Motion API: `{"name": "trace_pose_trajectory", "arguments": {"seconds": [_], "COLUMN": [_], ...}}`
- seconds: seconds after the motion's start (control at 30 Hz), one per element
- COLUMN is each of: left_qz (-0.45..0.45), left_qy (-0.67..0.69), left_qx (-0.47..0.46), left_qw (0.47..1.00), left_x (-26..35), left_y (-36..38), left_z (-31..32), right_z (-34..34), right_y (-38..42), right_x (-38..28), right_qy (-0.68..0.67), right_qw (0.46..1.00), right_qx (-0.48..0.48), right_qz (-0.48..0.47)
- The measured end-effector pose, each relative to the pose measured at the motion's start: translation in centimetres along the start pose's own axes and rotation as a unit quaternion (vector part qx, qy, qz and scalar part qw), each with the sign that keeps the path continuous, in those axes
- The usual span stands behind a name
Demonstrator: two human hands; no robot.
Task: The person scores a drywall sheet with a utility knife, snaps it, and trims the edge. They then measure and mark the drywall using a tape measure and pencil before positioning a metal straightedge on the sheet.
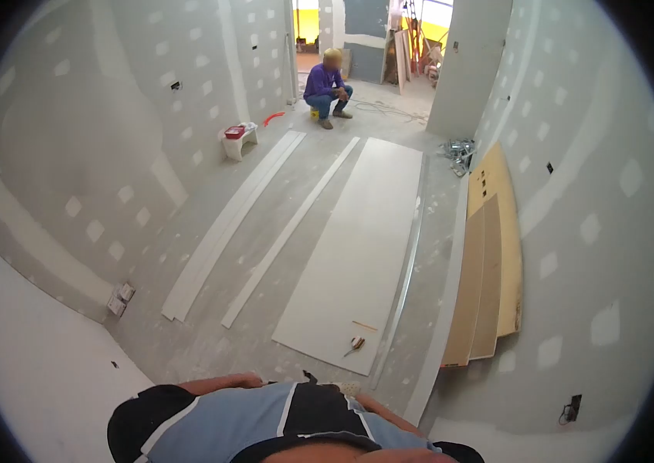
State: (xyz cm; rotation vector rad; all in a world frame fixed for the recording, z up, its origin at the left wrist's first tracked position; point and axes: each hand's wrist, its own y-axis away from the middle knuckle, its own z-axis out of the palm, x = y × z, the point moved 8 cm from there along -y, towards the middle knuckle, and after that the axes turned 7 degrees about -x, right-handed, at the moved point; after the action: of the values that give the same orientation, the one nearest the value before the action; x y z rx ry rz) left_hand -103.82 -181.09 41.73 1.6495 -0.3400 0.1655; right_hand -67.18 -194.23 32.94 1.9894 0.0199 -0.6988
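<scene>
My left hand (248, 380) is at waist level, at the left edge of my blue and black shirt (319, 409). Its fingers are too small and partly hidden to make out. My right hand is hidden at the waist; only the right forearm (393, 417) shows. Between them, a small dark object (309, 376) and a pale patterned item (349, 387) stick out past the shirt. Beyond lies a large white panel (354, 255) flat on the floor. On its near end rest a small hand tool (355, 345), perhaps a tape measure, and a thin yellow pencil-like stick (365, 326).
Narrow white strips (288, 231) and wider ones (234, 224) lie left of the panel. Boards (489, 255) lean on the right wall, near metal pieces (460, 154). A person in purple (327, 85) sits by the doorway. A white stool (239, 144) holds a red container (234, 133).
</scene>
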Motion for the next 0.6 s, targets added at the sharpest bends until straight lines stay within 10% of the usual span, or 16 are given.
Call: {"name": "trace_pose_trajectory", "arguments": {"seconds": [0.37,0.5,0.6], "left_qz": [0.167,0.069,0.094], "left_qy": [-0.056,0.297,0.305], "left_qx": [0.078,0.197,0.246], "left_qw": [0.981,0.932,0.915], "left_x": [-7.0,-17.4,-19.8], "left_y": [-7.0,-10.3,-7.5], "left_z": [17.8,22.3,23.9], "right_z": [9.2,13.2,14.8], "right_y": [7.3,2.3,1.0], "right_x": [-8.6,-3.5,-2.8], "right_qy": [0.022,-0.018,-0.121], "right_qw": [0.977,0.975,0.979], "right_qx": [0.198,0.2,0.163], "right_qz": [0.072,0.089,0.035]}}
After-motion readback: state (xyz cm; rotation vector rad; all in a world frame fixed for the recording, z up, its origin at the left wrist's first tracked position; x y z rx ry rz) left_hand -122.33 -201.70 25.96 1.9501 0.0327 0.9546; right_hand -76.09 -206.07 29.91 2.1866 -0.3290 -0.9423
